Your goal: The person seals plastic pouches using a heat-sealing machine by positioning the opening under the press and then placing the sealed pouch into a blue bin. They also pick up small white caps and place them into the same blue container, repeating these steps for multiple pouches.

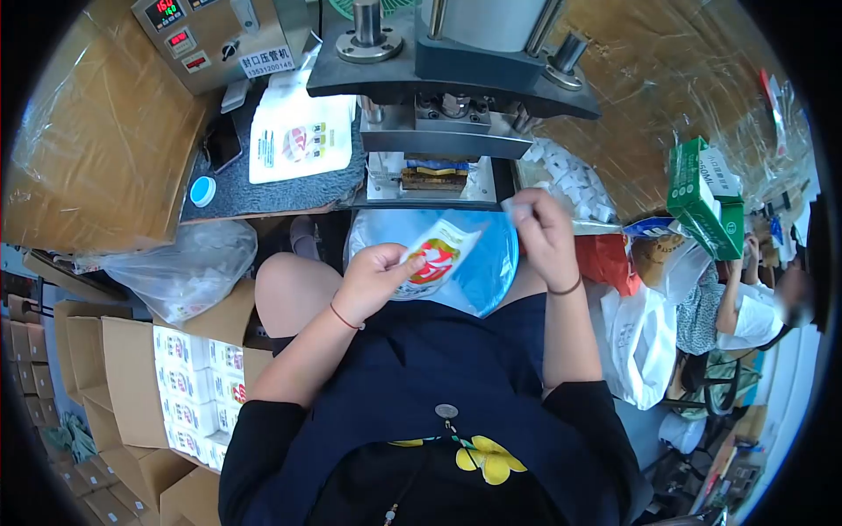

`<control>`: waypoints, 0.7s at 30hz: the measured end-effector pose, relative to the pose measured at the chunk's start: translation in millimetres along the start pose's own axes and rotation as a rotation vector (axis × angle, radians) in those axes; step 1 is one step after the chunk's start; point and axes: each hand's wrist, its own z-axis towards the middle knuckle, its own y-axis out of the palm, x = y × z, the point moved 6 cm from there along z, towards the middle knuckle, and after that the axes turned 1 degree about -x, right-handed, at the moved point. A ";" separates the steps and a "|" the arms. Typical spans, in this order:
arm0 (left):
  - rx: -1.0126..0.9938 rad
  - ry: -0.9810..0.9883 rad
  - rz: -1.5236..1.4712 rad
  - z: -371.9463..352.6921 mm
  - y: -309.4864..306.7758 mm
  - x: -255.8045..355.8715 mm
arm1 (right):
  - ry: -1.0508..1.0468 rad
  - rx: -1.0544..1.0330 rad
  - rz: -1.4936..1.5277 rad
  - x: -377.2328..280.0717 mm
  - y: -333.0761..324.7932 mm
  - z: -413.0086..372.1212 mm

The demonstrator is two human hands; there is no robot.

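Observation:
My left hand (373, 279) is closed on the lower left part of a white printed pouch (447, 250) with a red and green design, held tilted above my lap. To its right, my right hand (545, 235) is raised with its fingertips pinched together. A small whitish piece shows at those fingertips, too blurred to name. Just beyond both hands stands a press machine (447, 131) with a metal bar above a brass-coloured block (434, 174). Below the press, a blue round tub (500, 272) with a plastic liner sits in front of my lap.
Flat white pouches (303, 145) lie stacked left of the press, near a phone (224, 145) and a blue-rimmed cap (203, 191). White small parts (570, 180) are heaped at right, by a green box (706, 197). A carton of packed pouches (132, 377) stands lower left. Another person (750, 311) sits at far right.

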 end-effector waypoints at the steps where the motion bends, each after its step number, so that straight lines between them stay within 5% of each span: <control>1: -0.020 0.010 0.003 1.1 8.8 5.0 | 0.008 -0.034 0.067 -9.0 5.4 4.4; 9: -0.186 -0.165 -0.484 -8.1 60.2 6.8 | -0.108 -0.224 -0.222 -24.1 28.8 26.4; 13: -0.366 -0.308 -0.617 -12.6 69.6 7.5 | -0.067 -0.523 -0.274 -20.8 29.5 29.4; 18: -0.325 -0.281 -0.677 -2.8 52.7 -8.5 | 0.087 -0.086 -0.952 29.5 -43.1 42.2; 21: -0.213 -0.245 -0.688 16.9 29.1 -6.0 | 0.305 -0.293 -1.111 71.6 -54.7 37.1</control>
